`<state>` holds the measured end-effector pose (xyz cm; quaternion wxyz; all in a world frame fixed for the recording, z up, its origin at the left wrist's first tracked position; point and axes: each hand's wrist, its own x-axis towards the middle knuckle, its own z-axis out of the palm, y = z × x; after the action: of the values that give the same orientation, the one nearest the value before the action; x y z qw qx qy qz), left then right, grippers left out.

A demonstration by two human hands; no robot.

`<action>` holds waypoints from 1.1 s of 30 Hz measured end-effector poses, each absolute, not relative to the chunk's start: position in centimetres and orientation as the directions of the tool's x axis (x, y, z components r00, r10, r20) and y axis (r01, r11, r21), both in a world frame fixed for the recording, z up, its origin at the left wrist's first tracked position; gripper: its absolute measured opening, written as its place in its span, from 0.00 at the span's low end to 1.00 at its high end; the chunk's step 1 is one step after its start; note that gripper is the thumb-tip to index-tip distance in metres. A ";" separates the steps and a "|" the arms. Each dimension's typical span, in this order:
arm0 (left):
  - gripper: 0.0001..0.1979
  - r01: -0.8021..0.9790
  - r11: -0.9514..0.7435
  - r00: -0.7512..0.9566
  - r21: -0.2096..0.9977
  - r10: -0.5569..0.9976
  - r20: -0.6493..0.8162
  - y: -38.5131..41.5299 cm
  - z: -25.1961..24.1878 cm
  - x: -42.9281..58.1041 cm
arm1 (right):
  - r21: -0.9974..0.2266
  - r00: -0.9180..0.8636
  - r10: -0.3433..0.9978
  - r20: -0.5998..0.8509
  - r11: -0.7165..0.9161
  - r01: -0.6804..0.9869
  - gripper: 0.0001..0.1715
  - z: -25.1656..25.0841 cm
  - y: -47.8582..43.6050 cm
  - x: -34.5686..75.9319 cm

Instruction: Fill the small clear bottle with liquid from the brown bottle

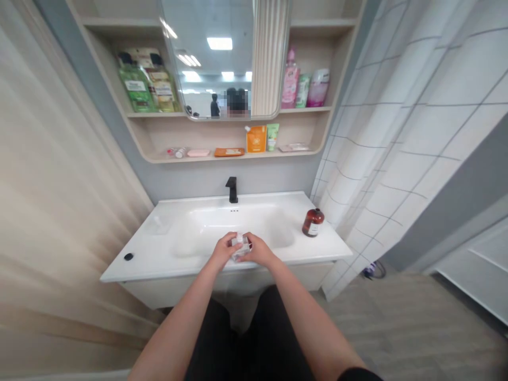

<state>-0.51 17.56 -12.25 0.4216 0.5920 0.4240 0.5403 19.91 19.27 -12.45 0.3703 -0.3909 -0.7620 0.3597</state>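
Over the front edge of the white sink [190, 233], both my hands hold a small clear bottle [240, 248] with a whitish top. My left hand [222, 251] is closed round its left side. From the other side my right hand [259, 250] grips it, fingers curled. Parts of the bottle are covered by my fingers, and its details are blurred. A brown bottle [313, 223] with a white label stands on the counter to the right. A small round black cap [128, 256] lies at the counter's left front.
Behind the basin rises a black faucet [232, 190]. A faint clear object [157, 225] sits at the counter's left back. Above hangs a mirror cabinet [234, 157] with toiletries on its shelves. Curtains [59, 185] flank the left; a checked white curtain [381, 159] hangs on the right.
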 end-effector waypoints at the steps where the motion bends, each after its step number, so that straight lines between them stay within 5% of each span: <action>1: 0.24 0.076 -0.299 0.034 0.951 0.954 0.297 17.6 -12.1 -0.5 | -0.834 -0.415 0.862 0.290 0.441 0.332 0.50 -12.6 19.4 19.9; 9: 0.06 0.481 -0.426 0.061 0.766 0.888 0.456 17.1 -7.1 -1.5 | -0.817 -0.416 0.860 0.295 0.453 0.357 0.44 -12.6 19.5 19.9; 15: 0.10 0.618 -0.385 0.079 0.685 0.897 0.434 15.8 -2.6 -1.6 | -0.812 -0.412 0.860 0.303 0.459 0.360 0.42 -12.4 19.3 19.9; 33: 0.12 0.521 -0.248 -0.039 0.817 0.949 0.312 15.1 -1.9 -2.8 | -0.819 -0.404 0.867 0.291 0.444 0.362 0.42 -12.4 19.3 19.9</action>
<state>-2.82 15.09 -1.93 0.2393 0.6506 0.5647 0.4478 19.90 19.29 -12.38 0.3695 -0.4016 -0.7653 0.3414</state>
